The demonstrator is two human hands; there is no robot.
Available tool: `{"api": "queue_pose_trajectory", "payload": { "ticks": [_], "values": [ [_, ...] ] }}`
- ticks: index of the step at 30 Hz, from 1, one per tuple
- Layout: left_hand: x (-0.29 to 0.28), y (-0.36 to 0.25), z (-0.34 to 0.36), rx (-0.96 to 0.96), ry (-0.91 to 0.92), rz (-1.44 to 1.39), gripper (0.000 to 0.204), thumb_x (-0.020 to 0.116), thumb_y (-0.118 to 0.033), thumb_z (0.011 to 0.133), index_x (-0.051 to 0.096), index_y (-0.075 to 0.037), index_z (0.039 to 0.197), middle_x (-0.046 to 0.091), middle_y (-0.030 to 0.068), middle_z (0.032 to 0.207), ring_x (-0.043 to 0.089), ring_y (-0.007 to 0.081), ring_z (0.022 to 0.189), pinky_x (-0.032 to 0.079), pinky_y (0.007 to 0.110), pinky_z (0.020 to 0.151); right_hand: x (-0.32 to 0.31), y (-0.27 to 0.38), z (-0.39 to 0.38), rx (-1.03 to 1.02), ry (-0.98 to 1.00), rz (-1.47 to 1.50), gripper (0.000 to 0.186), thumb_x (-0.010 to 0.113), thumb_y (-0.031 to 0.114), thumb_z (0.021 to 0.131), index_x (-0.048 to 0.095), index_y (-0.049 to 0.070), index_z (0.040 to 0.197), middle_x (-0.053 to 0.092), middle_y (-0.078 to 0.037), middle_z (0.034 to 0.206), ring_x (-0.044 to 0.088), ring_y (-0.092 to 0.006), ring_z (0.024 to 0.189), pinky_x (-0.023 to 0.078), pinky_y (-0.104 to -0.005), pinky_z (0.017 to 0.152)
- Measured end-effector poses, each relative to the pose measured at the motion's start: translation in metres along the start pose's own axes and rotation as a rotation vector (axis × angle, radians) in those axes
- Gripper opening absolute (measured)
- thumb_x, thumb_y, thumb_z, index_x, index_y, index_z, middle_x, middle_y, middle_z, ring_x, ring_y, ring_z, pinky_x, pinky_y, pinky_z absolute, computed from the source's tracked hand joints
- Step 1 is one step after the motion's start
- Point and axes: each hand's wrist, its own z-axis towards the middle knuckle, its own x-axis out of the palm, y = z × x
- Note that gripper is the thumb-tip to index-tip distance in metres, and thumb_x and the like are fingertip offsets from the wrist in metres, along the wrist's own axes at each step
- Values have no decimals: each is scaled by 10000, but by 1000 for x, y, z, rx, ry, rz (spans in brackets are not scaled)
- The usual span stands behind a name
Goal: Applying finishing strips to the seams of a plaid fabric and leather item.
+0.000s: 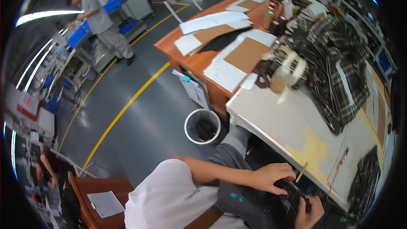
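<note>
Evidently, both hands are engaged on one item, a dark cloth [291,191], located between them above the lap and just short of the table [271,112]. Left hand [273,179]: thumb and fingers closed on the cloth's near-left end. Right hand [310,212]: fingers curled, thumb up, gripping the opposite end; its undersides are hidden, so the exact finger placement cannot be confirmed.

Handling, as judged by appearance: light, soft and limp, liable to fold or sag between the grips; not fragile. A slight sheen suggests it could slip a little. The sound hold is a pinch at each end, near the edge, keeping the middle lightly taut. Whether it has seams or layers cannot be determined.

Surroundings: a yellow strip [302,172] stands just beyond the left hand, at the table edge. A plaid piece [365,178] hangs over the table to the right of both hands. Farther ahead of them lie a plaid heap [335,59] and a tape roll [280,83]. A bin [193,118] stands on the floor, ahead and left of the left hand.
</note>
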Motion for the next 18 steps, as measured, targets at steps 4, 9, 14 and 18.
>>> {"api": "queue_pose_trajectory", "payload": {
  "ticks": [4, 9, 14, 18],
  "values": [
    [8, 2, -7, -60, -158, 73, 267, 681, -37, 642, 540, -22, 867, 549, 112, 912, 542, 268, 786, 460, 331, 666, 34, 2, 19, -127, -33, 44, 135, 680, -2, 647, 613, 42, 756, 529, -80, 584, 495, -206, 443, 359, -298, 414],
    [5, 11, -3, -244, -287, 68, 229, 692, 26, 642, 546, -12, 815, 537, 94, 811, 558, 185, 683, 474, 259, 570, 47, -8, 21, 49, -57, 51, 113, 706, 35, 692, 617, 22, 761, 563, -78, 622, 540, -196, 473, 393, -275, 419],
    [6, 22, -5, -520, 88, -72, 147, 646, -20, 731, 571, 4, 854, 549, 78, 776, 533, 154, 641, 440, 244, 570, 57, -28, 5, 76, -107, 27, 165, 730, 72, 678, 581, 29, 736, 548, -58, 612, 520, -182, 447, 379, -274, 390],
    [6, 20, -9, -791, 165, -859, 203, 599, -59, 814, 587, 15, 1002, 542, 33, 897, 493, 93, 779, 390, 219, 663, 63, -32, -1, 93, -31, 72, 193, 743, 88, 660, 576, 38, 743, 550, -58, 639, 529, -196, 473, 402, -277, 419]
  ]
}}
